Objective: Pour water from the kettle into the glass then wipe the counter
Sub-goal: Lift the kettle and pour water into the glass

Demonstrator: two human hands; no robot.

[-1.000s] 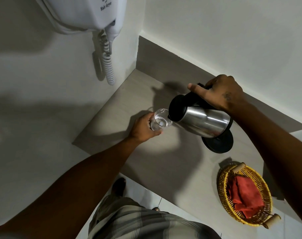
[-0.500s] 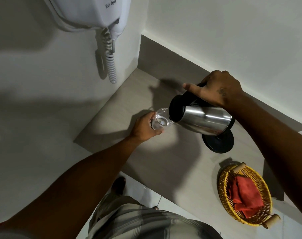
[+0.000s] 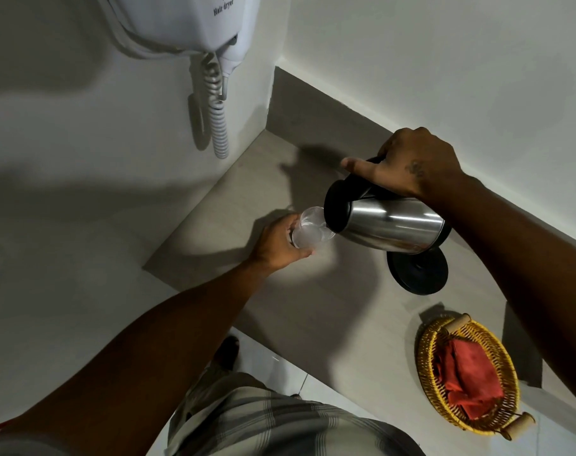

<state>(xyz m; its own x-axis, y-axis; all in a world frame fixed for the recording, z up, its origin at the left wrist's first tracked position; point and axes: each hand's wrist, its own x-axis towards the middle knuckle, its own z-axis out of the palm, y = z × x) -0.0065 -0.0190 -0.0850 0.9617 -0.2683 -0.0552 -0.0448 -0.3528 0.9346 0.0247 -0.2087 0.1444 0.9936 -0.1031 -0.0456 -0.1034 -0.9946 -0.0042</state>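
A steel kettle (image 3: 392,225) with a black lid and handle is tipped nearly on its side, its spout over the rim of a clear glass (image 3: 309,230). My right hand (image 3: 408,164) grips the kettle's black handle from above. My left hand (image 3: 278,243) is wrapped around the glass and holds it tilted toward the spout, above the grey counter (image 3: 313,307). Water shows inside the glass. A red cloth (image 3: 467,376) lies folded in a yellow wicker basket (image 3: 426,363) at the counter's right.
The kettle's round black base (image 3: 418,273) sits on the counter below the kettle. A white wall-mounted hair dryer (image 3: 188,24) with a coiled cord hangs at the upper left. White walls close the counter at the left and back. The counter's front edge runs above my checked shorts.
The kettle has tipped further toward horizontal and risen slightly with my right hand. The glass stays in my left hand at the spout.
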